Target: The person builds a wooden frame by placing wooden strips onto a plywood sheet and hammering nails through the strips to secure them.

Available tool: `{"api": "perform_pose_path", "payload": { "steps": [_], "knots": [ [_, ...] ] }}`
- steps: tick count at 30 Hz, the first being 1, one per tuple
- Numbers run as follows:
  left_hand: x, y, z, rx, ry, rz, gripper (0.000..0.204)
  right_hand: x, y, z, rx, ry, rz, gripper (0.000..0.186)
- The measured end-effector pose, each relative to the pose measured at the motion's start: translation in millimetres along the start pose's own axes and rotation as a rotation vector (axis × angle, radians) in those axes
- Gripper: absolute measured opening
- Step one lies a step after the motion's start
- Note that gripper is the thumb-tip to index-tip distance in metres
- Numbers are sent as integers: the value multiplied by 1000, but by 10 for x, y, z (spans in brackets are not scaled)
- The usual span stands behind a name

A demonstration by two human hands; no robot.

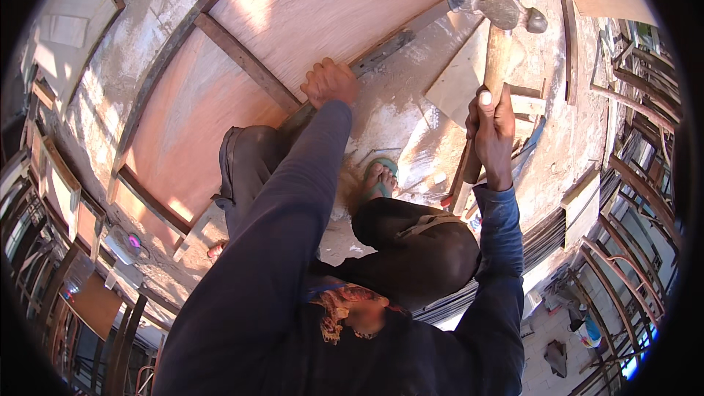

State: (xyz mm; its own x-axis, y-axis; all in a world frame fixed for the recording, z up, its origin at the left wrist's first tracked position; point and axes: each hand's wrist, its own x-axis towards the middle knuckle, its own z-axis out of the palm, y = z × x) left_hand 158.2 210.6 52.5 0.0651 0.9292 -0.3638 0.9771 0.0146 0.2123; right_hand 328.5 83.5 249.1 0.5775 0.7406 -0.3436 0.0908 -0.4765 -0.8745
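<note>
My right hand is wrapped round the pale wooden handle of a ball-peen hammer. The hammer is raised at the upper right, its dark steel head up and a rounded end to the right. At the near edge of a pinkish plywood panel, my left hand is closed against the wooden strip along that edge. Whatever its fingers hold is hidden. Dark wooden battens frame and cross the panel, which lies beside my bent left knee.
My foot in a green flip-flop rests on the dusty floor. A thin board and wood offcuts lie below the hammer. Racks of wooden strips stand at the right. Framed panels and a small device with a pink disc are at the left.
</note>
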Motion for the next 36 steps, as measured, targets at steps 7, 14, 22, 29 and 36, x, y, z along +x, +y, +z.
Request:
{"api": "perform_pose_path", "payload": {
  "steps": [7,14,22,29,36],
  "knots": [
    [-33,64,95,76,51,88,31,374,910,92,269,-234,511,39],
    [-18,61,162,95,68,105,36,463,1048,-108,231,-152,380,38],
    [19,-36,185,98,167,91,41,191,947,-94,155,-270,255,40],
    [-6,61,113,95,89,72,39,153,983,27,-62,-367,203,47],
    [-15,28,177,75,130,108,36,69,1086,201,-110,-137,110,42]
  ]
}}
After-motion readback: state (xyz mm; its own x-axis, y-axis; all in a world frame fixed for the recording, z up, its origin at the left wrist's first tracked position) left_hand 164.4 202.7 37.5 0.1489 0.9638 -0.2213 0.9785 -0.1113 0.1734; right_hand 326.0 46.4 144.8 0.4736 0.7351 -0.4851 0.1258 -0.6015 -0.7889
